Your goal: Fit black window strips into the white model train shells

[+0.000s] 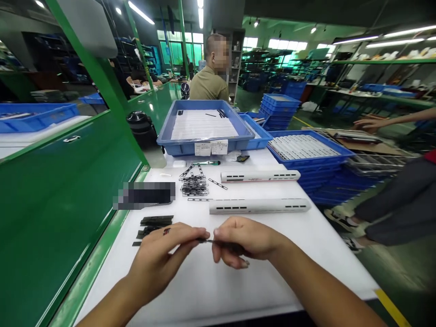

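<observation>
Between my two hands is a thin dark strip (pixel 206 240). My left hand (pixel 166 250) pinches its left end, and my right hand (pixel 243 240) is closed on the right part, mostly hidden by the fingers. Dark flat strips (pixel 156 221) lie just behind my left hand. Farther back is a pile of black slotted frames (pixel 194 185). Beyond my right hand a white slotted tube (pixel 260 206) lies crosswise, with a second white tube (pixel 260 175) behind it.
A blue tray (pixel 207 146) with white pieces stands at the back, near a black bottle (pixel 140 127). A green pen-like tool (pixel 206 163) lies before it. Stacked blue crates (pixel 313 161) are at the right. One person (pixel 209 81) sits beyond; another's hand (pixel 371 123) reaches in from the right.
</observation>
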The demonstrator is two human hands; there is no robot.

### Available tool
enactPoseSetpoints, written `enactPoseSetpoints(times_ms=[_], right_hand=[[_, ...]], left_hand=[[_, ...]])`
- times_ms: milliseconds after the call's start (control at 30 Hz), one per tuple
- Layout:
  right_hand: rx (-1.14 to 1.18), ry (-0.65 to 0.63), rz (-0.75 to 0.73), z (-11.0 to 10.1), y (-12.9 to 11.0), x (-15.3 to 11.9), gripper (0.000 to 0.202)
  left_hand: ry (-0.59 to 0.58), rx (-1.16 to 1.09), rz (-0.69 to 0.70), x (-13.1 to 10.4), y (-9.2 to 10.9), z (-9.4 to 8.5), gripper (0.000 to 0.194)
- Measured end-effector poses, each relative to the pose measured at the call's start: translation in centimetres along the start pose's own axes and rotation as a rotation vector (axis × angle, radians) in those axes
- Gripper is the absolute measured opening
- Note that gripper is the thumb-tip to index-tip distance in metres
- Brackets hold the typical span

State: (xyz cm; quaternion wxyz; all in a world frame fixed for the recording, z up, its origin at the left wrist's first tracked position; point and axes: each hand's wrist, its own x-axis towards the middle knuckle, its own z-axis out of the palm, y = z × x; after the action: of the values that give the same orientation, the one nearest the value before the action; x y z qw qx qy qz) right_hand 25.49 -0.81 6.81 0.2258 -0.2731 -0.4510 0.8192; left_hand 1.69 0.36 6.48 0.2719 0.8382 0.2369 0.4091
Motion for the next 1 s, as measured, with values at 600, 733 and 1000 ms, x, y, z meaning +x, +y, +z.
enactPoseSetpoints(times_ms=[600, 733, 1000], right_hand=[[-0.225, 0.589, -0.423, 0.4, 0.1, 0.8, 0.024], [-0.319, 0.635, -0.516, 0.7, 0.5, 0.8, 0.018], [-1.186, 0.676, -1.111, 1.1, 0.4, 0.4, 0.033]], left_hand=[[0.279, -0.332, -0.593, 1.0, -0.6, 0.2, 0.027], [0.316, -0.398, -0.647, 1.2, -0.4, 0.3, 0.030], [0.265, -0.828, -0.853, 1.6, 0.3, 0.7, 0.026]])
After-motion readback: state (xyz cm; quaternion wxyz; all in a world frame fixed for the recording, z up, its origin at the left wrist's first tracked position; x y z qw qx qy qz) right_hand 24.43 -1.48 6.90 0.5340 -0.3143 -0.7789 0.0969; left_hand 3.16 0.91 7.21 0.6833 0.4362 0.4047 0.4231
